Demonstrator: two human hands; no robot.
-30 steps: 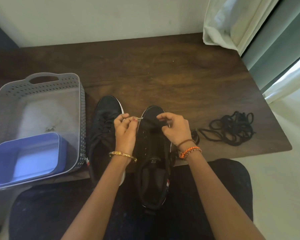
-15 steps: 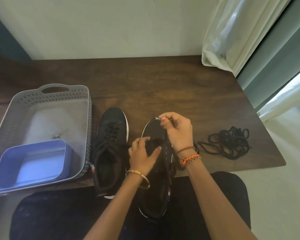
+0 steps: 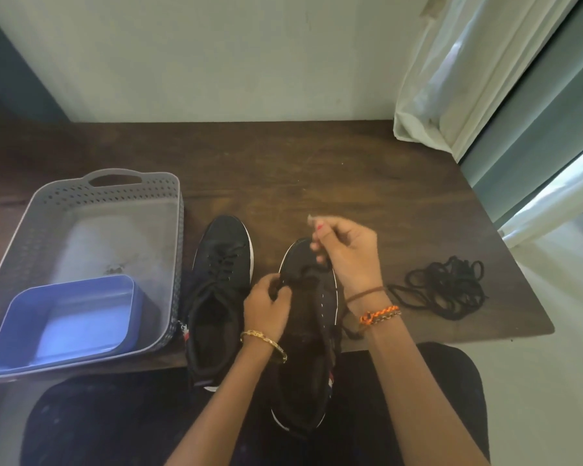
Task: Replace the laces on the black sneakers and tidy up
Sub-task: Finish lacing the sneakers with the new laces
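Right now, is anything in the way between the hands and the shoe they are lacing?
Nothing visible is. The left hand already pinches the lace at the front eyelets of the right sneaker, and the right hand holds the lace end up above its toe. The other sneaker lies apart, to the left.

Daylight comes in from the window (image 3: 552, 203) on my right and washes that strip out to white. The wooden table (image 3: 283, 169) stays dim, darkest toward the left. My right hand (image 3: 347, 253) smears at the fingertips. The wide lens bends the table edges and wall lines.
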